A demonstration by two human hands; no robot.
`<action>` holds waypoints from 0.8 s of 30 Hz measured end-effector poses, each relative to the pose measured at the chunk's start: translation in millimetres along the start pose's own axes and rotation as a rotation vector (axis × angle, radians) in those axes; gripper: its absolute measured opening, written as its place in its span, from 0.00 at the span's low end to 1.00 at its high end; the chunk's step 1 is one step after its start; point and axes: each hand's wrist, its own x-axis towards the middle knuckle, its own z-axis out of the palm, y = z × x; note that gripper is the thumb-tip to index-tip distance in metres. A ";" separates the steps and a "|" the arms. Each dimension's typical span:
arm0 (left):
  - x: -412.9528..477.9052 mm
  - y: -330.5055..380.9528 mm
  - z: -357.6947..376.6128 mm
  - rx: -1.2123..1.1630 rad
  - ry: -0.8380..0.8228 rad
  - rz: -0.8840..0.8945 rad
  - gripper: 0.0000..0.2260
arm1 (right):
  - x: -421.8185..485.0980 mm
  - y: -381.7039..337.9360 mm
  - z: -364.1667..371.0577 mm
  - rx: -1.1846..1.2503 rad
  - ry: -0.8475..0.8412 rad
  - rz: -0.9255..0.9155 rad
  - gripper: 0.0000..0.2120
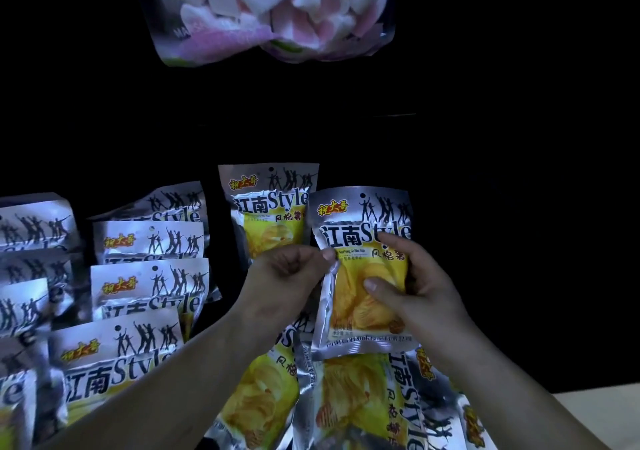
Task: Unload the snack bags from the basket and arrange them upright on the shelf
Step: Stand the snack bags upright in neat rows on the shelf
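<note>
Held bag (pixel 349 297): upright, label forward, between both hands, just right of and in front of standing bag (pixel 268 207); judged as being squared for slot beside it.
Right hand (pixel 415 287): wraps right edge, thumb pressed on front, bearing weight.
Left hand (pixel 284 276): pinches left seam, likely steadying and straightening.
Stocked rows (pixel 149 276), left: upright, labels forward, overlapping front to back; set pattern to match.
Loose bags (pixel 363 397), below: lying flat, still to shelve; basket lost in dark.
Marshmallow bag (pixel 273 9), above: uninvolved.
</note>
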 end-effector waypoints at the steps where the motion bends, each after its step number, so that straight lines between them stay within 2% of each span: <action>1: 1.2 -0.8 -0.2 -0.001 -0.005 0.004 0.12 | -1.4 0.9 -0.1 -0.005 -0.009 -0.001 0.28; 6: 2.5 0.6 -3.3 0.100 -0.014 -0.050 0.09 | -5.8 6.9 -3.2 -0.024 0.021 0.028 0.28; 10: 5.0 3.7 -7.8 0.276 -0.027 0.012 0.09 | -5.4 7.8 -5.2 -0.003 0.009 0.062 0.26; 14: -0.3 10.7 1.5 -0.024 -0.103 -0.088 0.05 | 2.6 4.4 -2.1 0.016 -0.026 0.017 0.26; 16: -1.0 10.0 -2.2 0.015 -0.096 -0.055 0.08 | 5.8 4.8 -1.6 -0.015 -0.013 -0.021 0.25; 20: 3.6 4.5 -29.5 0.183 0.086 0.006 0.09 | 20.4 24.0 -9.5 -0.316 0.115 -0.039 0.16; 22: -0.8 -1.5 -39.7 0.267 0.112 0.002 0.10 | 31.1 41.5 -16.1 -0.528 0.061 0.020 0.18; 24: -9.2 -10.5 -43.2 0.266 0.119 -0.034 0.12 | 40.2 55.6 -17.1 -0.719 -0.065 0.068 0.24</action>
